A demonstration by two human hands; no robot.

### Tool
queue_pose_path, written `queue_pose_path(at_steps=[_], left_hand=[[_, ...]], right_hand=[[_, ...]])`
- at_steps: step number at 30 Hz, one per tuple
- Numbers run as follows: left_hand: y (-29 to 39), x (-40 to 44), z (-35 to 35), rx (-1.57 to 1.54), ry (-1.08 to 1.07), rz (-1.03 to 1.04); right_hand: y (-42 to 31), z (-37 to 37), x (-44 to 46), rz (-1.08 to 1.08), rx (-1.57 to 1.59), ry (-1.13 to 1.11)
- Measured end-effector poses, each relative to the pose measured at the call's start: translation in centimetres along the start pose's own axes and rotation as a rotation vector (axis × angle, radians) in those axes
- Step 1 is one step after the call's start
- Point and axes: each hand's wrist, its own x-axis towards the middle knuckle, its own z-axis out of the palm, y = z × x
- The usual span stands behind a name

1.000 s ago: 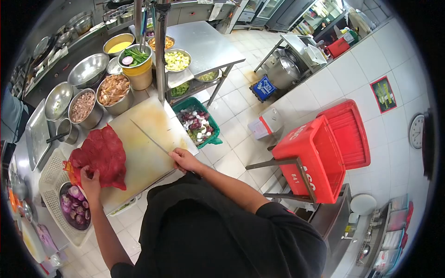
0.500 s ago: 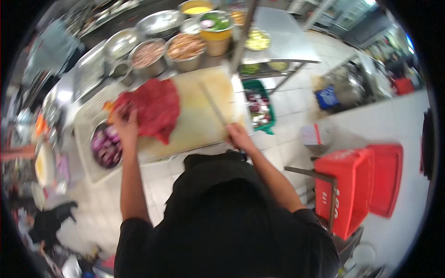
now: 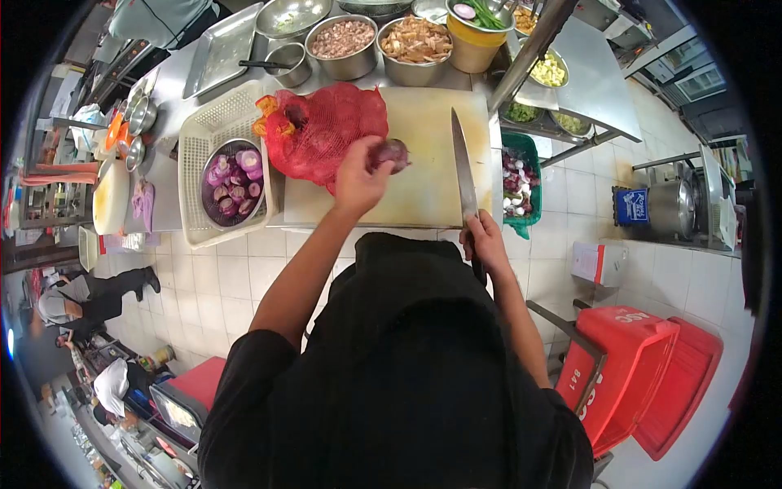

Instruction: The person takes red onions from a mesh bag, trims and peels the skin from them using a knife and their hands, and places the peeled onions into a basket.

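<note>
Fingers of the left hand point(image 3: 359, 181) curl round an onion point(image 3: 394, 155), right hand point(image 3: 484, 239) grips a knife point(image 3: 464, 167)

And it's one purple onion in the left hand, fingers bent snugly about it, its end poking out past them! It's over the middle of the board point(image 3: 428, 183), just right of the red net bag point(image 3: 342, 118); whether it touches the board, I can't tell. That bag sprawls across the board's left edge, its orange and yellow label leaning over the white basket point(image 3: 191, 183).

Over on the right, fingers wrap tightly round the knife handle at the board's near edge, blade running up alongside the right edge, tip pointing to the far edge. Inside the basket, a bowl point(image 3: 213, 213) of cut purple onions. Past the board's far edge, a pot of chopped meat point(image 3: 344, 42); beyond its right edge, lower down, a green basket point(image 3: 534, 196).
</note>
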Motion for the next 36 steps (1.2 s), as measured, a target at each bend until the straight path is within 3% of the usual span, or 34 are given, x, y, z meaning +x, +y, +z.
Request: queue_pose_path(at_steps=[2,5,11,15,23,27,36], left_hand=[[-0.7,-1.0,2.0,0.022,-0.158,-0.118],[-5.0,-2.2,4.7,0.184,-0.162,0.182],[-4.0,-2.7,3.7,0.213,-0.246,0.324],[-4.4,-3.9,3.7,0.038,-0.244,0.215],[-5.0,-4.9,5.3,-0.320,-0.123,-0.046],[-5.1,-4.9,5.8,-0.303,-0.184,-0.149],[-5.0,-5.2,6.2,-0.321,-0.143,-0.181]], right_hand=[[0.0,0.0,0.1,-0.003,-0.054,-0.020],[0.3,0.0,0.3,0.057,-0.240,-0.021],[0.9,0.2,-0.3,-0.157,-0.649,0.029],[1.0,-0.3,-1.7,-0.207,-0.883,-0.027],[-0.4,-0.1,-4.4,-0.198,-0.860,0.023],[-2.3,0.7,-4.7,-0.300,-0.929,0.003],[-3.6,2.2,-4.9,-0.279,-0.965,-0.061]])
